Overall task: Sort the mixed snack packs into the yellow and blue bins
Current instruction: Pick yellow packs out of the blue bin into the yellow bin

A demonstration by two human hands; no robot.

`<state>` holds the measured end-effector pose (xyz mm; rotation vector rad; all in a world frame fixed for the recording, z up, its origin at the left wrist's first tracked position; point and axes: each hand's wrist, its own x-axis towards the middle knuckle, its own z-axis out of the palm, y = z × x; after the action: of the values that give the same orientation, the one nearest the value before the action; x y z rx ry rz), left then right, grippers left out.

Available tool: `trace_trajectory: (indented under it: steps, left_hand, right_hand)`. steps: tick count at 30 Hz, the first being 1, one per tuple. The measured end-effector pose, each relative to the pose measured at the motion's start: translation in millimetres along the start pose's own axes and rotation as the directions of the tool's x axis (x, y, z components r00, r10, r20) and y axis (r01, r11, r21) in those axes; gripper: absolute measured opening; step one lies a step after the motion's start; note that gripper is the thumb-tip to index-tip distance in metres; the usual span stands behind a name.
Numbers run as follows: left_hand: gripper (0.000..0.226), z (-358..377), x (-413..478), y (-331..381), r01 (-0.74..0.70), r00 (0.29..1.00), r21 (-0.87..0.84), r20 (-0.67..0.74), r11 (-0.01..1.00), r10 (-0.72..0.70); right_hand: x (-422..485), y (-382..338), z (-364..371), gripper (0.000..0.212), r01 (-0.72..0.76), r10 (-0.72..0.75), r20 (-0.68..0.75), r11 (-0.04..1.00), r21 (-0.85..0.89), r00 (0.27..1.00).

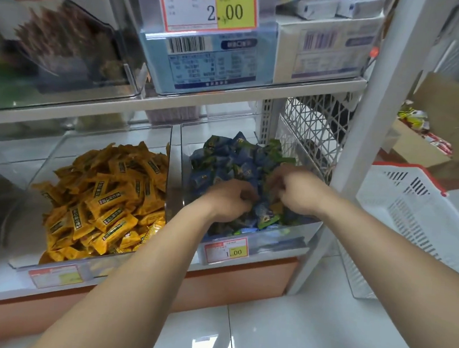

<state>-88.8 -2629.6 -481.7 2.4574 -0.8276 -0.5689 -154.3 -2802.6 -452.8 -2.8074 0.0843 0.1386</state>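
Observation:
Two clear bins stand side by side on the low shelf. The left bin [168, 169] is heaped with yellow snack packs [105, 202]. The right bin [286, 238] holds blue snack packs [232, 157], with a few green ones and a yellowish pack [276, 207] mixed in. Both hands are down inside the right bin. My left hand [230, 198] has its fingers curled round packs near the middle of the pile. My right hand [293, 191] digs into the pile just right of it, fingers curled over packs. The packs under both palms are hidden.
A shelf above carries clear boxes and a 2.00 price tag [208, 6]. A 1.00 tag [226, 250] hangs on the blue bin's front. A white lattice panel [315, 117] and a white post [363, 129] stand right of it. A white basket [412, 210] and a cardboard box [432, 135] sit on the floor.

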Motion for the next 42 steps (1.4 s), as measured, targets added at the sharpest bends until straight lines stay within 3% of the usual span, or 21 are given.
trace_trajectory:
  steps: [4,7,11,17,22,25,28,31,34,39,42]
  left_hand:
    - [0.034,11.6,8.3,7.4,0.047,0.994,0.17,0.091,0.984,-0.064]
    - [0.048,14.0,8.7,9.7,0.037,0.989,0.214,0.133,0.976,-0.067]
    - [0.062,16.8,4.6,10.0,0.049,0.98,0.06,0.189,0.997,-0.059]
    - [0.065,16.6,3.8,11.4,0.061,0.979,0.034,0.191,0.998,-0.066]
    - [0.057,10.4,-1.3,3.9,0.044,0.999,-0.018,0.025,0.999,-0.044]
    - [0.062,8.8,-5.1,2.1,0.034,0.996,-0.077,-0.08,0.996,-0.04]
    - [0.077,7.6,-7.5,3.0,0.024,0.998,-0.168,-0.055,0.985,-0.033]
    - [0.052,6.7,-7.5,1.2,0.007,1.0,-0.214,-0.022,0.977,-0.012]
    - [0.022,5.6,-9.1,-0.5,-0.036,0.993,-0.31,-0.121,0.95,-0.002]
    - [0.009,0.1,-14.4,7.8,-0.116,0.957,-0.503,-0.288,0.856,-0.04]
    - [0.009,-7.6,-20.9,15.2,-0.179,0.939,-0.515,-0.345,0.838,-0.011]
  right_hand:
    - [0.3,-5.2,5.1,0.026,0.002,0.06,0.277,0.976,-0.218,0.959]
    - [3.6,-6.7,6.0,0.028,0.016,0.064,0.298,0.966,-0.259,0.952]
    - [3.9,-8.2,4.7,0.019,0.012,0.065,0.289,0.966,-0.259,0.955]
    - [2.6,-4.0,1.9,0.016,0.008,-0.007,0.053,1.0,-0.016,0.999]
    - [-3.4,-2.5,6.6,0.012,0.006,0.055,-0.211,0.961,0.277,0.976]
    - [-9.2,-5.5,9.6,0.012,0.047,0.072,-0.318,0.935,0.352,0.945]
    - [-14.6,-4.1,13.0,0.014,0.038,0.101,-0.36,0.933,0.359,0.927]
    - [-17.5,1.4,15.3,0.02,-0.013,0.17,-0.381,0.925,0.38,0.909]
    - [-17.5,4.8,18.6,0.019,-0.046,0.227,-0.375,0.899,0.435,0.899]
    - [-19.3,4.4,18.8,0.011,-0.037,0.258,-0.333,0.835,0.548,0.907]
    - [-21.6,-1.2,10.4,0.008,0.037,0.242,-0.338,0.763,0.645,0.909]
